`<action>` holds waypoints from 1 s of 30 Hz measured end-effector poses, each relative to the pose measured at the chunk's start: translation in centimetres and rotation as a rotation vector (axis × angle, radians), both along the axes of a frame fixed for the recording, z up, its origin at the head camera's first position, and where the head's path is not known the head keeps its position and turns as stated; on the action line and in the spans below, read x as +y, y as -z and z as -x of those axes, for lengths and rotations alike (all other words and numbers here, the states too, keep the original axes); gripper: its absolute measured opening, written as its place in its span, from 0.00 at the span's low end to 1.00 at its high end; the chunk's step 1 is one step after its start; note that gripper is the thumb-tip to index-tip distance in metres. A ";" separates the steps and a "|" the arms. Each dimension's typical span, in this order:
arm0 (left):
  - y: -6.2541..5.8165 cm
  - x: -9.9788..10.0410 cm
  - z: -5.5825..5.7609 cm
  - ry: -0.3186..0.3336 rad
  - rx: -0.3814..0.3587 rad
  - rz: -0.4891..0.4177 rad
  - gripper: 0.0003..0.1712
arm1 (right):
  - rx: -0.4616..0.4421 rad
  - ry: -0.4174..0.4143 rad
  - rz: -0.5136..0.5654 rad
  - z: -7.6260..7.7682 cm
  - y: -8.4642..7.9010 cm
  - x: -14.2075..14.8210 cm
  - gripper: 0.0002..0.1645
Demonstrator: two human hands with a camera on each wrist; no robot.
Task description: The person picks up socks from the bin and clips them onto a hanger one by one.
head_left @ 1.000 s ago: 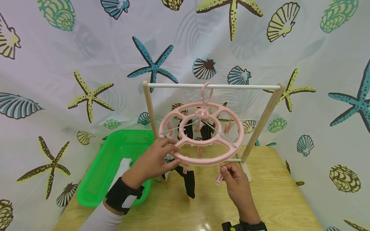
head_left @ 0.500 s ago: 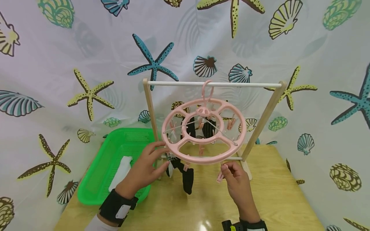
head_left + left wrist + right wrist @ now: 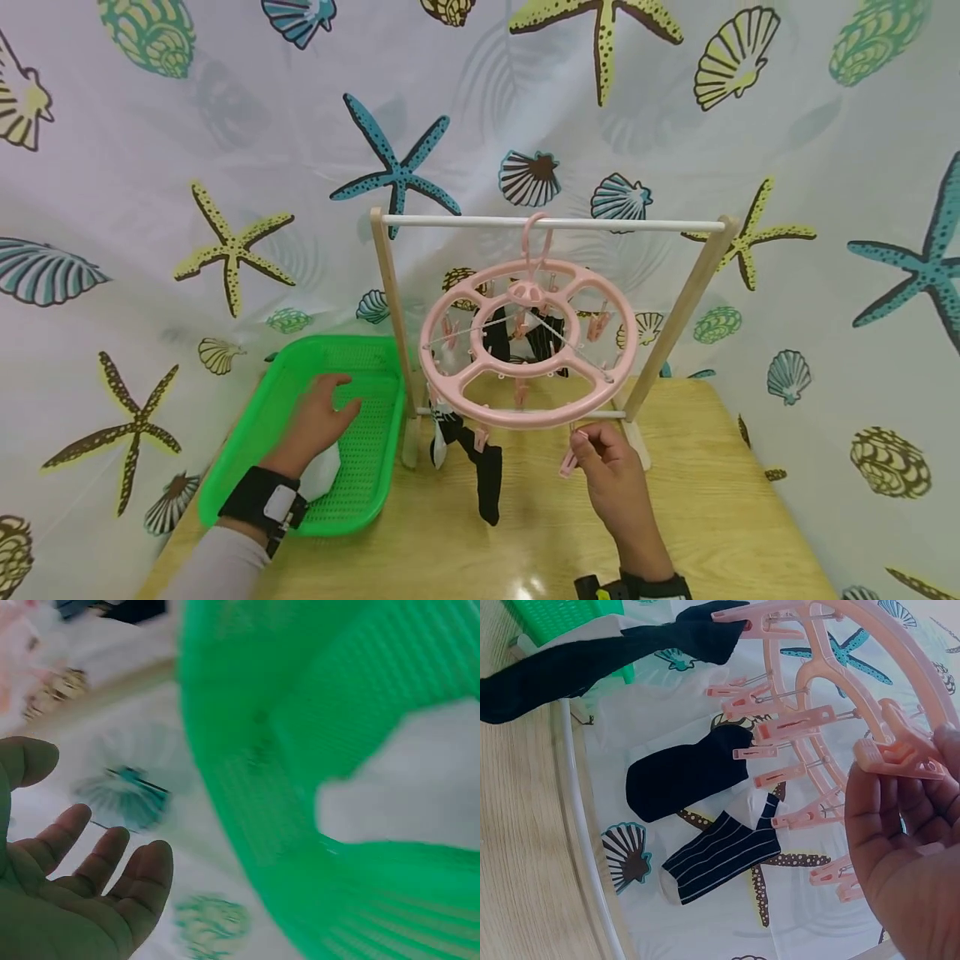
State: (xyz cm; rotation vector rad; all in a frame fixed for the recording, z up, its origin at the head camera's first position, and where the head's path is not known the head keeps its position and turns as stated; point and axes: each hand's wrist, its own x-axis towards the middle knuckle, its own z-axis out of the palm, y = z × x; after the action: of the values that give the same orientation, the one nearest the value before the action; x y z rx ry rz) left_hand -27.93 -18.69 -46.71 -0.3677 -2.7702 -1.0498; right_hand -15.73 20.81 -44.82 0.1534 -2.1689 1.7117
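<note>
My left hand (image 3: pixel 315 425) hovers over the green basket (image 3: pixel 393 454), fingers spread and holding nothing. Beneath it in the basket lies a white cloth item (image 3: pixel 324 475), partly covered by the hand and wrist. My right hand (image 3: pixel 618 483) pinches a pink clothespin (image 3: pixel 567 464) at the front of the round pink clip hanger (image 3: pixel 517 417). In the right wrist view that clothespin (image 3: pixel 900 754) sits between thumb and fingers with no cloth in it. A black sock (image 3: pixel 489 487) hangs from a front-left clip. Farther back hang another black sock (image 3: pixel 690 776) and a striped sock (image 3: pixel 724 851).
The hanger hooks over the white bar (image 3: pixel 637 226) of a stand with wooden posts (image 3: pixel 678 321). Stand and basket rest on a wooden table (image 3: pixel 712 500). A curtain (image 3: pixel 450 75) printed with shells and starfish rises behind.
My left hand has let go of the hanger's rim and moved left and down over the basket. The right hand keeps its pinch on the clothespin. The hanging socks have swung slightly.
</note>
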 end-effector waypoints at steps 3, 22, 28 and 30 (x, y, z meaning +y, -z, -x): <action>1.6 -2.6 1.6 -0.030 -0.089 0.034 0.27 | -0.015 -0.010 0.001 0.0 0.1 -0.1 0.07; 7.4 -5.4 4.0 -0.304 -0.652 -0.027 0.41 | -0.007 -0.030 0.004 0.2 -0.1 0.1 0.07; 8.1 -4.3 4.0 -0.297 -0.603 0.050 0.40 | -0.020 -0.020 0.017 0.0 -0.2 0.2 0.06; 8.3 -4.2 4.1 -0.296 -0.587 0.066 0.38 | -0.018 -0.013 0.025 -0.1 -0.3 0.2 0.07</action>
State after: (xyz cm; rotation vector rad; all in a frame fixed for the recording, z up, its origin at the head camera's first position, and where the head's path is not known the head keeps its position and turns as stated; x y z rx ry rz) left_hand -32.01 -22.87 -54.97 0.4059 -3.2169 -1.1306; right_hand -15.68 21.00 -44.57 0.1465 -2.1630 1.7538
